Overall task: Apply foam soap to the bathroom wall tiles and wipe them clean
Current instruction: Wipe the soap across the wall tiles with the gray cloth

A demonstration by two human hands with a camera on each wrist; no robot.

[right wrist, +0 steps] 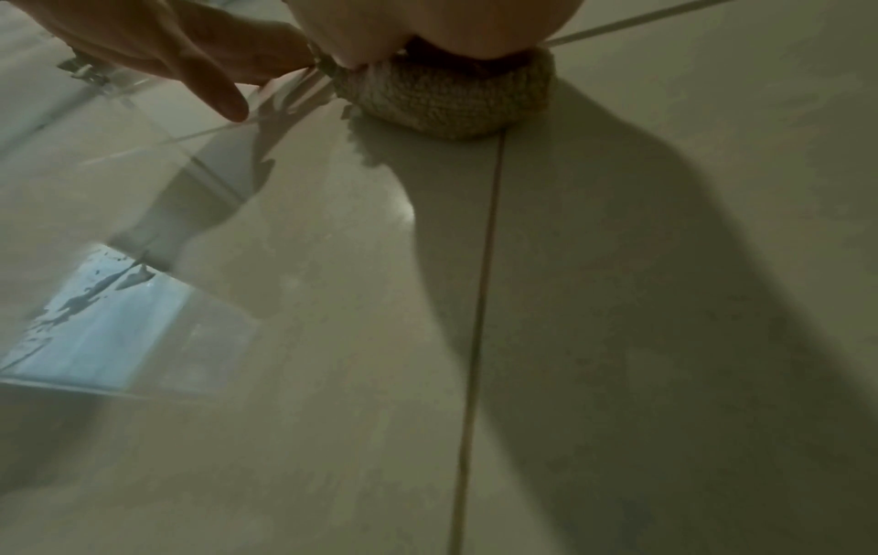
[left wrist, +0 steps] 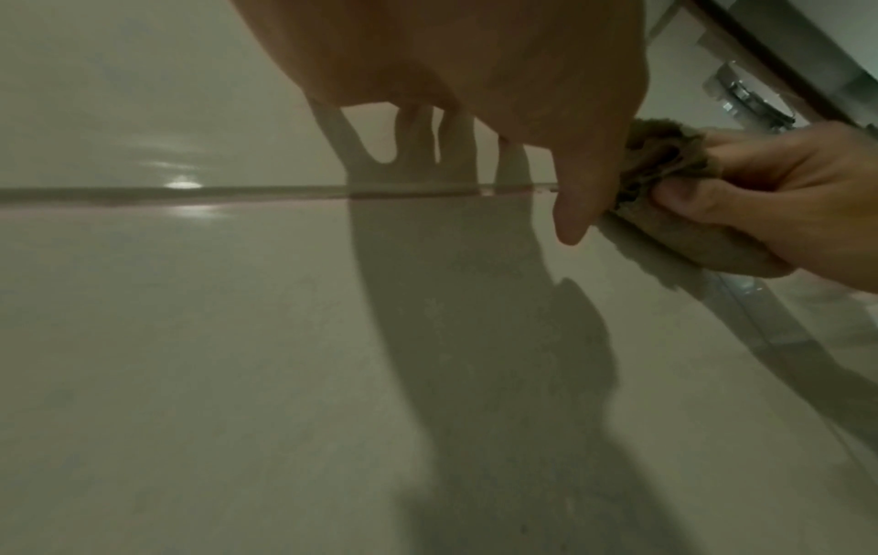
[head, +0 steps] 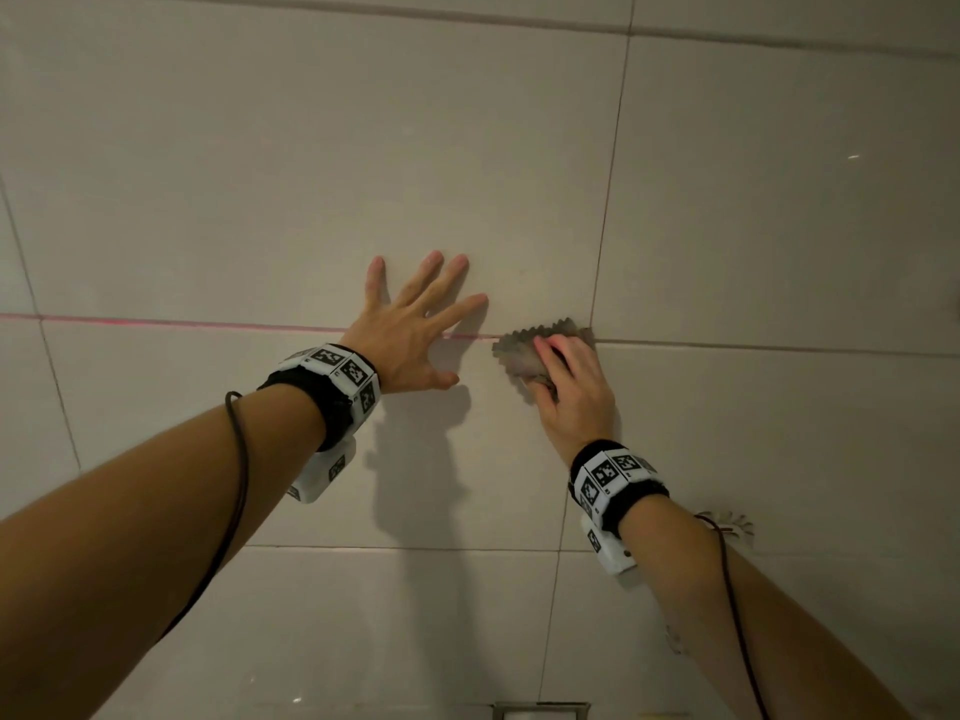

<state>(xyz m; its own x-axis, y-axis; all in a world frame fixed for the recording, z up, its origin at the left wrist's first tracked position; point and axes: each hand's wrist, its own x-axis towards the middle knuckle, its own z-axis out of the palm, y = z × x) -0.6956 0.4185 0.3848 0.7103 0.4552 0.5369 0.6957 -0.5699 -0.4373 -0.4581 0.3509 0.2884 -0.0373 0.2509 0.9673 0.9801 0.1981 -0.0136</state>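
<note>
Cloth (head: 540, 350), bunched, is gripped by the right hand (head: 574, 394) and pressed to the wall tiles (head: 311, 174) at centre frame; the left hand (head: 410, 332) is laid flat beside it, fingers spread.

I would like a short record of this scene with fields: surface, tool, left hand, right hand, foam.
surface: glossy beige wall tiles with thin grout lines
tool: crumpled grey-brown cloth with zigzag edge, against the wall where grout lines cross
left hand: fingers spread, flat on the tile, holds nothing
right hand: grips the cloth and presses it to the wall
foam: none visible
</note>
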